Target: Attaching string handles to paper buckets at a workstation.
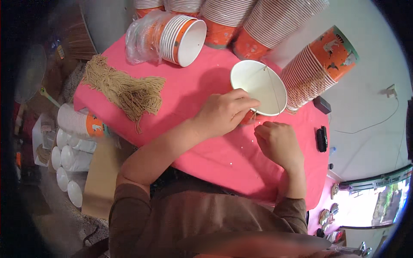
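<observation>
A paper bucket (258,84), white inside and orange outside, stands tilted on the pink-covered table (202,150). Brown twine (274,88) runs across its mouth from the far rim to the near side. My left hand (226,111) grips the near rim, thumb and fingers closed over the edge. Just to the right and nearer, my right hand (278,142) has its fingers curled in a pinch by the loose twine end below the rim. The fingertips partly hide the twine there. To the left lies a loose bundle of cut tan twine (129,92).
Nested orange buckets with twine hanging over them (312,71) lean at the right. More stacks (221,21) stand behind, and a plastic-wrapped stack (170,38) lies on its side. A black object (322,139) is near the right edge. A cardboard box (103,176) sits below left.
</observation>
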### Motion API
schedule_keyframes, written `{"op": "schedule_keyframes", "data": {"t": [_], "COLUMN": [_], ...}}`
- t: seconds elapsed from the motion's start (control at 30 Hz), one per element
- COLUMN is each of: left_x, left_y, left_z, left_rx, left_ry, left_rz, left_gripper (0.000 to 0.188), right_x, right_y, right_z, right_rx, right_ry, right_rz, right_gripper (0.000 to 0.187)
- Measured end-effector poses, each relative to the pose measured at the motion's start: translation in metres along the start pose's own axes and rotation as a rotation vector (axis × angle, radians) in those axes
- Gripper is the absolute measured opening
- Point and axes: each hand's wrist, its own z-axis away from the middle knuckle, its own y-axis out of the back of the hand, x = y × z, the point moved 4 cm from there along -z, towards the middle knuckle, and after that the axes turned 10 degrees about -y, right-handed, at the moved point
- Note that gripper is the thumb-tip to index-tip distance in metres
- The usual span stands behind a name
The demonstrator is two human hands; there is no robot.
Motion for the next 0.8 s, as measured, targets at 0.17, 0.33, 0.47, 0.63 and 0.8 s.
{"op": "schedule_keyframes", "data": {"t": [0.17, 0.33, 0.47, 0.63, 0.8], "left_x": [-0.003, -0.008, -0.010, 0.006, -0.003], "left_y": [-0.008, -0.005, -0.010, 0.013, -0.020], "left_z": [-0.003, -0.003, -0.001, 0.005, 0.032], "left_rx": [-0.053, -0.016, 0.040, 0.234, 0.199], "left_ry": [-0.055, 0.015, 0.033, 0.056, 0.490], "left_rz": [0.106, 0.189, 0.290, 0.185, 0.572], "left_gripper": [0.018, 0.021, 0.021, 0.006, 0.012], "right_x": [-0.008, -0.005, -0.005, -0.006, -0.016], "right_y": [0.016, 0.022, 0.017, 0.016, 0.012], "right_z": [0.000, 0.000, 0.003, 0.007, 0.005], "right_rx": [0.044, 0.056, 0.077, 0.070, 0.064], "right_ry": [0.176, 0.178, 0.164, 0.144, 0.186], "right_rz": [-0.145, -0.238, -0.210, -0.234, -0.251], "right_gripper": [0.008, 0.009, 0.011, 0.011, 0.011]}}
